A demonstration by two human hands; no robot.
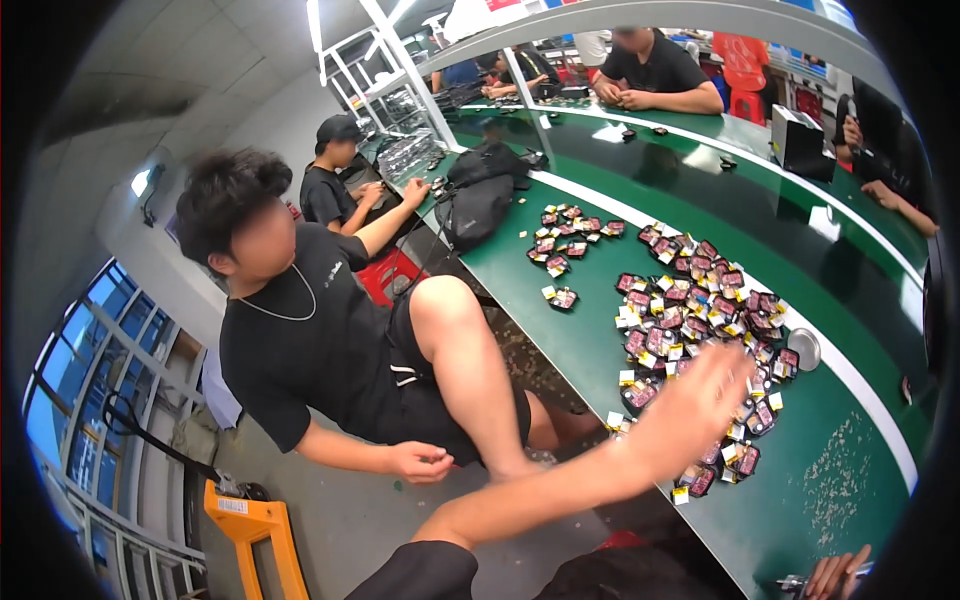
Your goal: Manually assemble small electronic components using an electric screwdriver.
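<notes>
My left arm reaches across the table edge, and my left hand [708,395] hangs over a heap of small black packets [690,290] with pinkish-red labels and yellow-and-white tags. Motion smears its fingers, so I cannot tell whether they hold anything. At the lower right rim, my right hand [838,574] is partly cut off, its fingers closed around a slim metal tool [792,582] whose kind I cannot make out. Beside the heap's right edge sits a round silver dish [803,349]. Small pale bits [842,485] lie scattered on the green tabletop between the dish and my right hand.
A person in black [330,330] sits close on my left, one knee raised. A smaller packet group [565,240] and a black bag [482,195] lie farther along the green table [560,345]. Other people sit around it. An orange pallet jack [255,520] stands on the floor.
</notes>
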